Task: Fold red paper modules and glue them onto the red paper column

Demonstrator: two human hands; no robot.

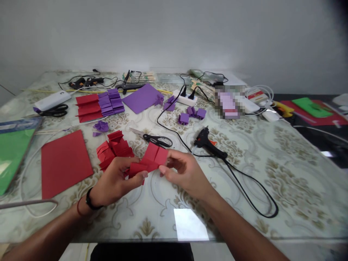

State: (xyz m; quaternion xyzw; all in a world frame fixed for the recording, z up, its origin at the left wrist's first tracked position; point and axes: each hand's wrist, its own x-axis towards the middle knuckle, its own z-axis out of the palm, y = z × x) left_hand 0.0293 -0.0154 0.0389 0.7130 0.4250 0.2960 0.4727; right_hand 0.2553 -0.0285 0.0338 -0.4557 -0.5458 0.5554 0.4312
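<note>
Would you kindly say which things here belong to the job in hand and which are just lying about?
Likely part of the job:
Folded red paper, held in the left hand and right hand
Red folded pieces behind the left hand
Red sheet
Glue gun

Seemingly just lying about:
Green sheet, far left
Green item, far right
Sticks at the back

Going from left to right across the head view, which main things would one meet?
Green sheet, flat red sheet, left hand, folded red paper in both hands, right hand, black glue gun, bright green item.
</note>
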